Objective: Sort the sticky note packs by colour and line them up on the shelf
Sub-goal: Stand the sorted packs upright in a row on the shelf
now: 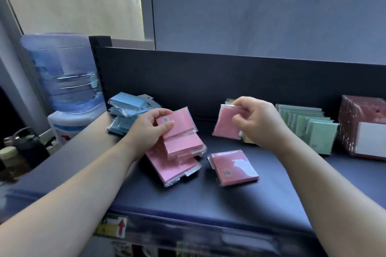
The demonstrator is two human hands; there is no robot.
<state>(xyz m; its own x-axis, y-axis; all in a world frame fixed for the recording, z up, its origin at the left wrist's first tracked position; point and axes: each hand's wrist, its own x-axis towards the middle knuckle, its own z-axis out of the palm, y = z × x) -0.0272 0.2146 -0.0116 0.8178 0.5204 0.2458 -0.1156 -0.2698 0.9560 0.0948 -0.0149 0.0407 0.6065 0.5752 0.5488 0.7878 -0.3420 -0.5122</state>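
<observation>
Pink pack (226, 124), pinched at its top edge in my right hand (257, 123), hangs just right of the pink pile (181, 152) on the shelf (208, 204), whose top pack (180, 121) my left hand (146, 129) grips, so the pile lies leftward.

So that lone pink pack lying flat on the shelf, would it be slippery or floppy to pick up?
Probably slippery: the lone pink pack wears glossy film that catches glare. Likely stiff, since it shows a thick, square-edged block. Lying flat on the shelf, it should slide rather than tip.
</observation>
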